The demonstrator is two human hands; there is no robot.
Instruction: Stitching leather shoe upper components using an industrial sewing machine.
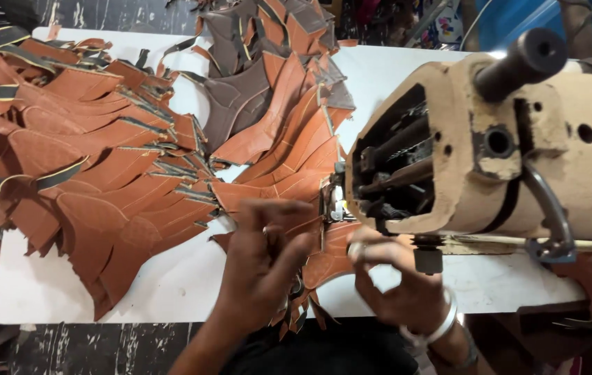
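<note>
Left hand: your left hand (264, 253) sits at the near edge of the table, fingers curled together and blurred, pressing on the tan stitched leather piece (323, 258) just left of the machine head

Right hand: your right hand (396, 281) is just right of that piece, below the machine head; thumb and fingers are pinched together, but whether they grip the leather or only touch its edge you cannot tell from here

Wrist: a silver metal bangle (442, 325) rings your right wrist, at the near edge of the view

Work piece: the tan stitched leather piece lies between your two hands, its far end under the needle area and its ragged near end hanging over the table edge

Machine: the worn cream-coloured sewing machine head (462, 160) fills the right side, its open end plate facing left, with a black cylindrical knob (528, 59) on top and a curved grey metal lever (549, 215) on its side

Table: the white flat worktable (171, 285) runs left to right beneath everything

Left stack: a fanned heap of reddish-brown leather cut pieces with dark edging (87, 160) covers the left half, well apart from your hands

Far stack: a pile of grey-brown leather pieces (240, 90) lies at the far middle, overlapping more tan pieces that trail toward the needle
</note>
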